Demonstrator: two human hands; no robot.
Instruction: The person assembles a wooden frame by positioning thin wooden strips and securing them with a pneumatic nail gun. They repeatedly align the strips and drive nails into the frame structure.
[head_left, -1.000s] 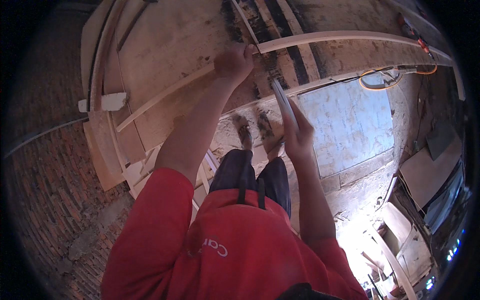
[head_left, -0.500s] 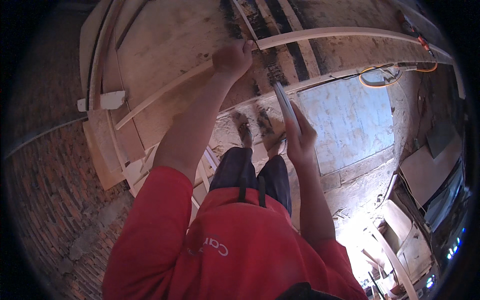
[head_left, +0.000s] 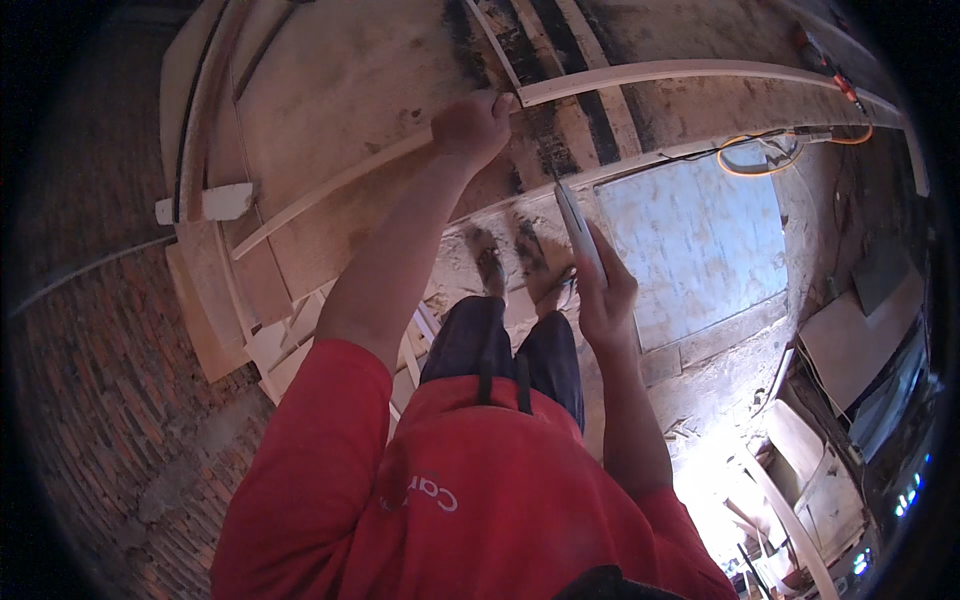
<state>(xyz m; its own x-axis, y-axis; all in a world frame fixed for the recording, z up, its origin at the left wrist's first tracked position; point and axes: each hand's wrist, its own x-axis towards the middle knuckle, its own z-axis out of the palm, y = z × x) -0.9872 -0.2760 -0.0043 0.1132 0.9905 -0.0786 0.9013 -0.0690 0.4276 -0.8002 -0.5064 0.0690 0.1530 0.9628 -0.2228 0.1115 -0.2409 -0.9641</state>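
Red fabric fills the lower centre: the person's shirt [head_left: 450, 500], with dark trousers [head_left: 505, 350] beyond it and two bare feet [head_left: 520, 265] on a dusty floor [head_left: 700, 400].

Right hand [head_left: 605, 295]: raised at centre right, grip closed around the handle of a narrow pale tool [head_left: 575, 225]. The tool extends away from the hand toward the wooden frame. Its exact kind cannot be determined.

Left hand [head_left: 470, 128]: extended farther out, arm nearly straight. Grip closed on the near end of a pale slat [head_left: 700, 72], where that end meets a second slat [head_left: 330, 190] running down to the left. The pale slat curves across the upper right of the view.

Behind both slats lies a large plywood sheet [head_left: 350, 90], stained with dark patches near its middle. Several thin wood strips [head_left: 590, 60] cross the dark area above the left hand.

Left of the sheet, curved boards [head_left: 200, 130] stand on edge, with a small white block [head_left: 215, 202] against them. Offcuts [head_left: 270, 340] lie stacked just beside the person's left leg.

A brick wall [head_left: 110, 400] occupies the left side.

Right of the tool, a pale panel [head_left: 690, 240] lies flat. An orange cable [head_left: 770, 165] loops along its far edge. Boards and scrap [head_left: 850, 340] are stacked at far right.
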